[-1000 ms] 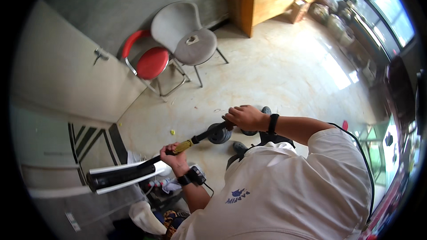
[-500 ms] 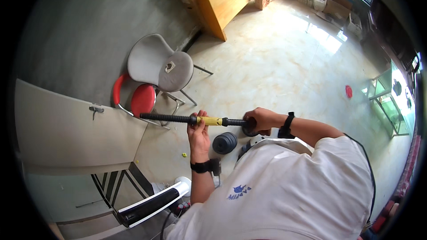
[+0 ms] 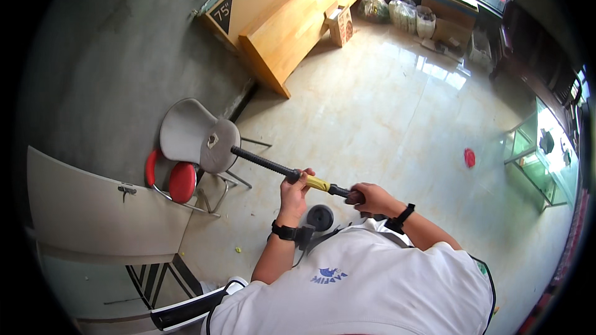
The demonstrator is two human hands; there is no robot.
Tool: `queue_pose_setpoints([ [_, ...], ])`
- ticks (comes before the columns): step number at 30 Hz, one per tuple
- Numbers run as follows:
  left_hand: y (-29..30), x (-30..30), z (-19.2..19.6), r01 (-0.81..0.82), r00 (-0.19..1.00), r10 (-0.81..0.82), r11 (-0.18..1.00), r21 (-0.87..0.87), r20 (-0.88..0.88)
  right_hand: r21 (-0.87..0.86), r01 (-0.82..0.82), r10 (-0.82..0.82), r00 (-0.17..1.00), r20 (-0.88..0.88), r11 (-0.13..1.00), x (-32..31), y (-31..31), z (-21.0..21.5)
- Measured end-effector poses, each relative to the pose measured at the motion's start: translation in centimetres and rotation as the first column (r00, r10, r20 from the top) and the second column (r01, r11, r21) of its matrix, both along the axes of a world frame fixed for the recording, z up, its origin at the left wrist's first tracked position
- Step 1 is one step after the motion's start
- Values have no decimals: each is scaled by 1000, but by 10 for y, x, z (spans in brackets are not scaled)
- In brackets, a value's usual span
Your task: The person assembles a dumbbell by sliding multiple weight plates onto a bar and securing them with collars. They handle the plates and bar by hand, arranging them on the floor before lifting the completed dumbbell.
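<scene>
A dumbbell bar slants in front of my chest. It has black threaded ends and a yellow middle grip. My left hand is closed around it at the black collar beside the yellow part. My right hand wraps the bar's lower right end. Something dark shows under its fingers, blurred, and I cannot make out whether it is a nut or the bar itself. Round black weight plates rest on the floor just below the bar, partly behind my shirt.
A grey chair and a red-seated chair stand at the left by a pale door. A wooden bench-like piece, a carton and filled bags are farther back. A glass table stands right.
The bar has tilted, its left end now higher than its right. Both hands have moved lower in view with it. The black ring seen by my right hand earlier is no longer plainly visible.
</scene>
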State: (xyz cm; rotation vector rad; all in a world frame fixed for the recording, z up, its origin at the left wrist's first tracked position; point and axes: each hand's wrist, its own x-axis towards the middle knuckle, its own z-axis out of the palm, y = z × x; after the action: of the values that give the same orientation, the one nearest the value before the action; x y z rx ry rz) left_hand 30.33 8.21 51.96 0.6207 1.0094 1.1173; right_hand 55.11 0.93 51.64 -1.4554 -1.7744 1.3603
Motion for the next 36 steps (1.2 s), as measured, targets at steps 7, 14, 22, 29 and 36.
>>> queue_pose_setpoints([
  [7, 26, 28, 24, -122, 992, 124, 991, -47, 36, 43, 3, -8, 991, 132, 999, 78, 1, 15],
  [14, 21, 57, -17, -103, 992, 114, 981, -163, 61, 145, 31, -29, 999, -21, 989, 70, 7, 1],
  [22, 50, 114, -31, -9, 993, 33, 978, -209, 114, 110, 125, -129, 991, 27, 986, 104, -6, -2],
  [29, 156, 123, -40, -76, 992, 96, 971, -226, 80, -384, 532, -555, 830, 57, 755, 202, -40, -68],
  [36, 244, 189, -87, 89, 995, -67, 925, -369, 72, -297, 950, -779, 256, 572, 94, 257, -188, -135],
])
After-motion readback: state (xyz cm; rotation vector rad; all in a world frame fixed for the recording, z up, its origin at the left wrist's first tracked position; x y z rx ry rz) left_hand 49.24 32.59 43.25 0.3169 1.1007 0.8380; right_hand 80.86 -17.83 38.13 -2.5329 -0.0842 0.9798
